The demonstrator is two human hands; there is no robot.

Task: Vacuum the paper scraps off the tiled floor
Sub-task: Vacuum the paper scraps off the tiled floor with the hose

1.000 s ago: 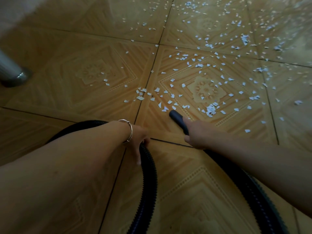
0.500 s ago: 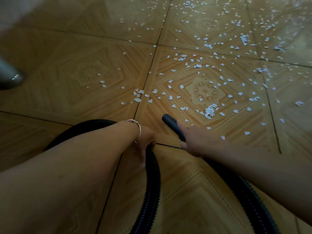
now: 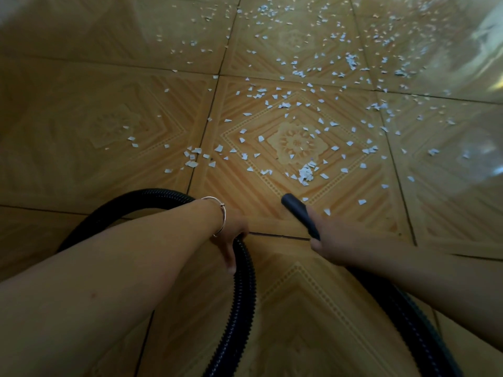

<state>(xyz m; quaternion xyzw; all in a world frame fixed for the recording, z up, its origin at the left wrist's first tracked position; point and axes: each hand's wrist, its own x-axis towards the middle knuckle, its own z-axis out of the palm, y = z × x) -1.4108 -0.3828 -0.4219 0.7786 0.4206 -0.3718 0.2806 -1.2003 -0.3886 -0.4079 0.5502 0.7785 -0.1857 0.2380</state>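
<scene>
Small white paper scraps (image 3: 305, 172) lie scattered over the patterned tan floor tiles (image 3: 272, 202), thickest toward the far right. My right hand (image 3: 330, 238) grips the black vacuum nozzle (image 3: 295, 209), whose open tip points up-left, just short of the nearest scraps. My left hand (image 3: 231, 232), with a thin bangle on the wrist, holds the black ribbed hose (image 3: 243, 281), which loops away to the left and runs down under my arm. A second stretch of the hose (image 3: 416, 333) trails off at the lower right beneath my right forearm.
Dark grout lines (image 3: 277, 235) cross the floor between the tiles. A bright glare patch (image 3: 487, 31) lights the floor at the top right. The near tiles around my arms hold no scraps.
The nozzle has pulled back toward me, away from the cluster of scraps. The metal furniture leg at the left edge has slid out of view as the camera shifted.
</scene>
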